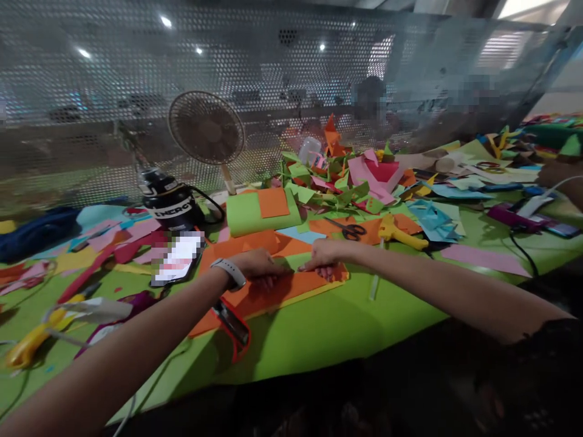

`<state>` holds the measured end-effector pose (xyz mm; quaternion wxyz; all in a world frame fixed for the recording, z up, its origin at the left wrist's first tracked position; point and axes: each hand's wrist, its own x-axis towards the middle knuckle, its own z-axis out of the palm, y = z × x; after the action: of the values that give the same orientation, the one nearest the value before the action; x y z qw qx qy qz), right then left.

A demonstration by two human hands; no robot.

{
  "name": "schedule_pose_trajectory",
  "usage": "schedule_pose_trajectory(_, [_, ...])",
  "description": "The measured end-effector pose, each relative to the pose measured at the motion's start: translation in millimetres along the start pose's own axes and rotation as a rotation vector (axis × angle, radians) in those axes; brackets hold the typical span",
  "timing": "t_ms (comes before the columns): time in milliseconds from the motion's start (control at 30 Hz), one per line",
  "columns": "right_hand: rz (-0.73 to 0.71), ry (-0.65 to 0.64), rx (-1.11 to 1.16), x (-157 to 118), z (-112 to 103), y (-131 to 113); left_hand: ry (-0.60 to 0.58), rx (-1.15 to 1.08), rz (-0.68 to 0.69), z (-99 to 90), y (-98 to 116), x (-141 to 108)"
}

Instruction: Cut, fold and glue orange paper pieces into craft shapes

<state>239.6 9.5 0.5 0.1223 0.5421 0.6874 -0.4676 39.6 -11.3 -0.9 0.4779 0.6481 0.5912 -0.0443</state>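
My left hand (259, 267), a pale watch strap (231, 272) at its wrist, rests with bent fingers on orange paper (291, 291). Facing it, my right hand (324, 257) curls at the paper's right part, its index finger reaching left. Both hands appear to grip or press a fold there; the fingertips are partly hidden. A green strip shows between them. Under the orange sheet a yellow edge shows along the front. A red-rimmed dark tool, seemingly a stapler (233, 325), lies below my left wrist. Scissors (348, 229) and a yellow glue gun (401, 233) lie beyond my right hand.
A phone (180, 258), a black jar (170, 203) and a fan (207, 128) stand or lie left and behind. Paper scraps (337, 182) heap at the back. Another yellow glue gun (39, 337) trails cords at left. Someone's arm (562, 179) is at the right edge.
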Motion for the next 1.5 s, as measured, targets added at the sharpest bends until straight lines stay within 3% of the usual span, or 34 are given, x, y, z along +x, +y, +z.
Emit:
schedule_pose_trajectory(267, [-0.031,0.034,-0.034,-8,-2,-1,-0.004,0.044,-0.069,-14.8,-18,-27])
schedule_pose_trajectory(533, [-0.036,0.073,-0.050,-20,-15,24,0.099,0.091,-0.101,-24.7,-48,-46])
schedule_pose_trajectory(600, [-0.068,0.096,-0.053,-21,-16,25,0.201,0.078,-0.054,-22.1,-50,-48])
schedule_pose_trajectory(667, [-0.102,0.118,-0.069,-20,-17,20,0.389,0.069,0.051,-14.0,-46,-52])
schedule_pose_trajectory(733, [-0.137,0.125,-0.085,-15,-16,11,0.596,0.198,0.176,-0.2,-40,-54])
schedule_pose_trajectory(800, [-0.186,0.115,-0.082,-9,-14,3,0.723,0.372,0.282,16.7,-35,-54])
schedule_pose_trajectory(867, [-0.243,0.106,-0.067,-3,-13,-2,0.713,0.491,0.479,32.9,-34,-50])
schedule_pose_trajectory(900, [-0.279,0.107,-0.056,-1,-13,-1,0.653,0.572,0.543,39.7,-35,-48])
schedule_pose_trajectory(967, [-0.349,0.125,-0.024,-3,-17,6,0.553,0.674,0.589,49.0,-38,-43])
schedule_pose_trajectory(1100, [-0.380,0.318,-0.018,-26,-39,35,0.417,0.720,0.577,52.2,-45,-40])
schedule_pose_trajectory(1167, [-0.310,0.447,-0.058,-43,-51,51,0.402,0.700,0.553,50.0,-46,-42])
schedule_pose_trajectory(1267, [-0.183,0.524,-0.055,-64,-60,67,0.388,0.665,0.505,47.2,-44,-44])
schedule_pose_trajectory(1333, [-0.149,0.545,-0.054,-71,-53,69,0.387,0.643,0.499,45.2,-42,-45])
schedule_pose_trajectory(1400, [-0.176,0.550,-0.067,-74,-33,58,0.369,0.608,0.522,40.9,-39,-47])
schedule_pose_trajectory(1500, [-0.441,0.557,-0.221,-74,20,20,0.358,0.478,0.529,26.3,-33,-53])
